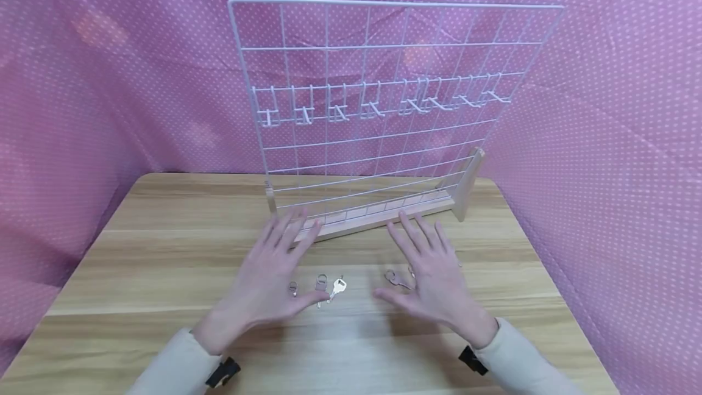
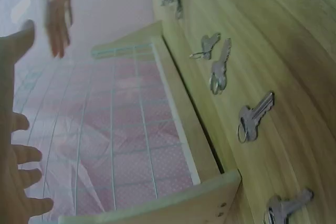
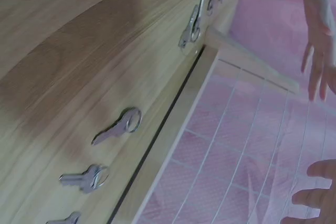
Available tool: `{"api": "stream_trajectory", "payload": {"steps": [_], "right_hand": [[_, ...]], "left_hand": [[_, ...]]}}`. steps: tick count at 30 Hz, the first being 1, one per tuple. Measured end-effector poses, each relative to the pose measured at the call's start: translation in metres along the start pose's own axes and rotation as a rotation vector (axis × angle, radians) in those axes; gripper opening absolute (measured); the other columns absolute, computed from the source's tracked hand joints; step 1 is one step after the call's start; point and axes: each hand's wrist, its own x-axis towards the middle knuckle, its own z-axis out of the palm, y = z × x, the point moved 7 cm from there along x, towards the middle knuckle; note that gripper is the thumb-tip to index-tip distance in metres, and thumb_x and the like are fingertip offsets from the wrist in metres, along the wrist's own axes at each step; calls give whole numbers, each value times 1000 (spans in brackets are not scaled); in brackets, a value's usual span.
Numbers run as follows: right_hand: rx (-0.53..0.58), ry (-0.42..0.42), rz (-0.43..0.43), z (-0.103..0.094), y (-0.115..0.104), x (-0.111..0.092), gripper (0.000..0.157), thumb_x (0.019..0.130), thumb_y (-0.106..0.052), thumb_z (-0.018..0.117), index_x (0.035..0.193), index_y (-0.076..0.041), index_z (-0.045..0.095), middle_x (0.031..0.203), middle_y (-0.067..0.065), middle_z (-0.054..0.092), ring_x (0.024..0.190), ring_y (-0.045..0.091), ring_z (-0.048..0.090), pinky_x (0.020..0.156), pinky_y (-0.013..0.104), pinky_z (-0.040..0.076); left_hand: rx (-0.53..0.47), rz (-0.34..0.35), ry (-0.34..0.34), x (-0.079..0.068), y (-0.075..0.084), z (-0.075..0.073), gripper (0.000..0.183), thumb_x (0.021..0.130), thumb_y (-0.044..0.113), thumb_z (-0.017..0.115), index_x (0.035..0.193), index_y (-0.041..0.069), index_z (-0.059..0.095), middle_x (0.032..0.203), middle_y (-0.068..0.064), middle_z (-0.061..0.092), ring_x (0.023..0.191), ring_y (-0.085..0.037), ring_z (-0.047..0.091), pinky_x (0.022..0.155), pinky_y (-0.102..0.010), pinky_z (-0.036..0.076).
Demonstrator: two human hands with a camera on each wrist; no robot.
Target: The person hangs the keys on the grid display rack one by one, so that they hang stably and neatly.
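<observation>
My left hand (image 1: pixel 267 280) is held palm down with its fingers spread, over the left part of the row of keys. Spread the same way, my right hand (image 1: pixel 433 279) hovers above the right part, and both are empty. A silver key (image 1: pixel 339 286) and a key with a ring (image 1: pixel 321 283) lie by my left thumb. Another ringed key (image 1: pixel 396 279) shows beside my right thumb. More keys (image 2: pixel 256 117) on the wood appear in the left wrist view, and a key (image 3: pixel 118 126) with its ring in the right wrist view. My hands hide some keys from the head view.
Behind the keys stands a white wire grid rack (image 1: pixel 395 2) on a pale wooden base (image 1: pixel 378 218). A row of white hooks (image 1: pixel 338 111) hangs across it. The wood-grain table (image 1: pixel 181 230) is enclosed by pink dotted cloth (image 1: pixel 153 66).
</observation>
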Motion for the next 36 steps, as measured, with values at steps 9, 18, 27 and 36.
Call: {"api": "stream_trajectory", "payload": {"steps": [9,18,27,36], "right_hand": [[250,-11,131,-12,30,-14,91,80,-50,88,156,-17,51,162,9,53,147,40,50,117,67,44],[432,-77,226,-10,72,-30,66,85,-20,88,146,-12,62,149,7,63,136,32,60,114,49,50],[435,-118,242,-1,115,-43,49,88,-12,85,134,-10,69,130,9,73,118,11,65,95,38,61],[430,-174,344,13,158,-53,40,92,-12,82,129,-4,71,123,15,75,108,8,63,92,49,62]], "left_hand": [[-304,-191,38,-13,-45,-29,103,85,55,82,165,13,33,171,-14,36,156,-42,36,125,-70,32],[-463,-334,42,-13,-93,-40,77,89,34,85,152,6,51,153,-20,56,140,-44,53,115,-72,42],[-553,-377,-12,3,-128,-36,61,92,24,83,142,-1,58,144,-24,63,127,-46,62,109,-63,52],[-535,-350,-69,25,-146,-36,58,93,26,82,139,-2,60,137,-27,67,122,-46,65,103,-61,57]]}}
